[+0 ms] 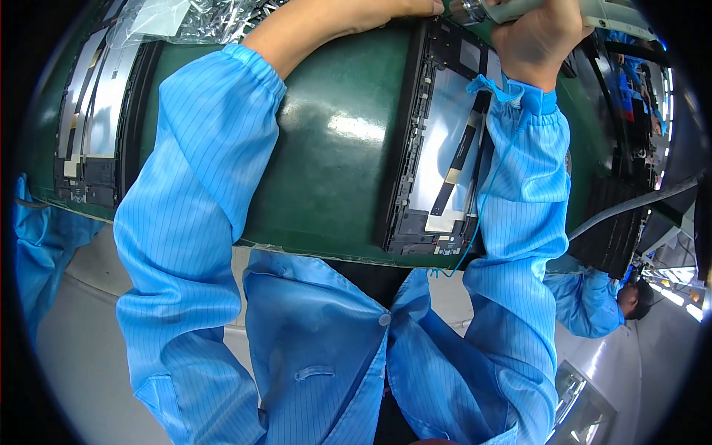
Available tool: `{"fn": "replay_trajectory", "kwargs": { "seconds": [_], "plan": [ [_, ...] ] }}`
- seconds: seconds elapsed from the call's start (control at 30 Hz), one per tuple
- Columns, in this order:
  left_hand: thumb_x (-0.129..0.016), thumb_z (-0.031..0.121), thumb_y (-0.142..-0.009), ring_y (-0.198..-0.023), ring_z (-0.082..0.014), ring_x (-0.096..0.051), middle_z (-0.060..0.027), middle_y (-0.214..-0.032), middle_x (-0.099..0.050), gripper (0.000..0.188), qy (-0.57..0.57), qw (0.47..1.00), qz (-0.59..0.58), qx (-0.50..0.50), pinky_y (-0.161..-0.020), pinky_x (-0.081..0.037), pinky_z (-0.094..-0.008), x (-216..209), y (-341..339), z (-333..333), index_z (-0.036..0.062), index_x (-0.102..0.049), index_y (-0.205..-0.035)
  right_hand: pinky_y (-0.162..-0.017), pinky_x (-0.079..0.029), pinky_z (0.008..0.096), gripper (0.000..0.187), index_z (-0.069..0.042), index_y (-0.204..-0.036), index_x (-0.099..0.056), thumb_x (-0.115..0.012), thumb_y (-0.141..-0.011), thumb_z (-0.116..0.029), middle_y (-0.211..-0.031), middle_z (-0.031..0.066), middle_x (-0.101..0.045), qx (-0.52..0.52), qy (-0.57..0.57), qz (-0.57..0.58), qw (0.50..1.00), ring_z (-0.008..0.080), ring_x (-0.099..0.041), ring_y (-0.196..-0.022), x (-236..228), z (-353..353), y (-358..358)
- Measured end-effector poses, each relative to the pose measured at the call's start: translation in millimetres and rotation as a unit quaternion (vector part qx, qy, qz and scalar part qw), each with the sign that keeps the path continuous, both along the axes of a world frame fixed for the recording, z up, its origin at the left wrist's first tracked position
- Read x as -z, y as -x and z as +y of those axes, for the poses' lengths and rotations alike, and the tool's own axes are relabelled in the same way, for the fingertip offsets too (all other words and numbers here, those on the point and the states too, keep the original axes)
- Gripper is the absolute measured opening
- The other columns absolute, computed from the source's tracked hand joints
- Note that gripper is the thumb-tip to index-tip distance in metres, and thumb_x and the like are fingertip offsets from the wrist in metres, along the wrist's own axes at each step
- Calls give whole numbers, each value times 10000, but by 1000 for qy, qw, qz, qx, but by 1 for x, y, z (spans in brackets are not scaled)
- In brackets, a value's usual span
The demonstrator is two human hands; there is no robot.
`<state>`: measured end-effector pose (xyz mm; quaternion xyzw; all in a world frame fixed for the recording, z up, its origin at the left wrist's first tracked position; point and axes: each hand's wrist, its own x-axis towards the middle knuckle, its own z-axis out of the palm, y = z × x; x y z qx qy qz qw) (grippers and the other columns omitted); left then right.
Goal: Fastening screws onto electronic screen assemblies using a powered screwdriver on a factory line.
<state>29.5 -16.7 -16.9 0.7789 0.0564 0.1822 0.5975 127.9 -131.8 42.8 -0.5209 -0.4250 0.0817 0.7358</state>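
Observation:
At the top edge, my right hand [545,33] is wrapped round a pale grey electric screwdriver [512,10], whose metal nose points left. My left hand [404,9] reaches in beside that nose, fingertips together; the frame edge cuts it off, and what they pinch is hidden. Beneath both hands lies an opened tablet-like device [439,163] with a black frame, a silvery plate and a dark flat ribbon cable [457,159]. My right forearm covers part of its right side. A blue wrist strap [530,96] with a thin cord circles my right wrist.
The green tabletop [319,178] ends at an edge near my body. On the left lies a similar opened device [93,119], beside a clear plastic bag [196,18] of small silvery parts. A grey cable [630,204] runs at right. A blue-clothed person [593,304] is beyond.

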Motion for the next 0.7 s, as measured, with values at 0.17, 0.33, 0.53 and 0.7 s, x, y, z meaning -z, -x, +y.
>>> {"fn": "replay_trajectory", "kwargs": {
  "seconds": [0.17, 0.33, 0.53, 0.7],
  "plan": [
    [-705, 142, -881, -698, -115, -621, -99, -776, -734, 207, 1, 1000, -5, 6, -672, -505, -289, 4, -2, 1, -46, -751, -953, -475, -440, 281, 213, 38, -1024, -561, -511, -836, -49, -926, 173, -623, 5, 6, -7, 1000, 132, -491, -499, -1, 1, 3],
    [-704, 143, -882, -693, -113, -617, -96, -771, -732, 204, 7, 1000, -9, 9, -669, -504, -289, 6, -2, 2, -41, -753, -954, -476, -441, 282, 205, 36, -1020, -559, -510, -839, -47, -926, 172, -623, 2, 12, -12, 1000, 133, -494, -501, -1, 2, 4],
    [-704, 140, -877, -687, -120, -618, -106, -769, -731, 205, -6, 1000, -3, 2, -666, -505, -292, 2, 0, 1, -43, -753, -955, -469, -441, 279, 163, 20, -1013, -564, -513, -873, -47, -879, 156, -634, -23, 15, -6, 1000, 128, -498, -497, 1, 3, 0],
    [-701, 137, -874, -679, -131, -620, -114, -768, -729, 205, -19, 1000, 16, -9, -663, -506, -299, -1, 2, 0, -44, -751, -958, -472, -452, 279, 110, -8, -986, -564, -533, -884, -37, -831, 126, -634, -41, 49, -45, 997, 125, -517, -505, 1, 3, -6]
  ]
}}
